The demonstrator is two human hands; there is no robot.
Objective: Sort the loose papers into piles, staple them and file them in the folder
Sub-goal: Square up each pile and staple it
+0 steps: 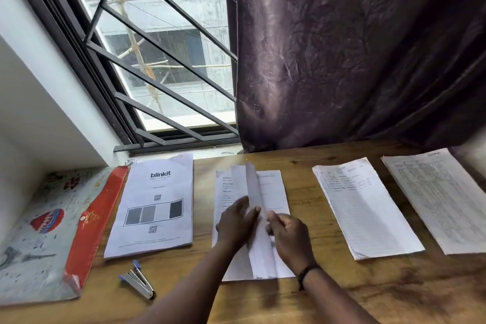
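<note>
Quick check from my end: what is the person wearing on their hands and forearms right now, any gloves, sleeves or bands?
Both forearms are bare, with no sleeves in view. The left hand and the right hand wear no gloves, and I see no rings. The only item worn is a thin dark wristband round the right wrist.

Two hands lift a sheet over the middle pile on a wooden counter (pixel 328 294).

The left hand (pixel 238 221) and right hand (pixel 288 231) pinch a raised sheet (pixel 256 208) that stands on edge above the middle pile (pixel 273 189). To its left lies a printed "blinkit" stack (pixel 155 202), then a red-edged folder (pixel 52 231); a stapler (pixel 138 280) lies near the front of the counter. To the right sit a handwritten pile (pixel 365 205) and a tabled pile (pixel 441 197). Behind are a barred window (pixel 157 47) and a dark curtain (pixel 355 47).
</note>
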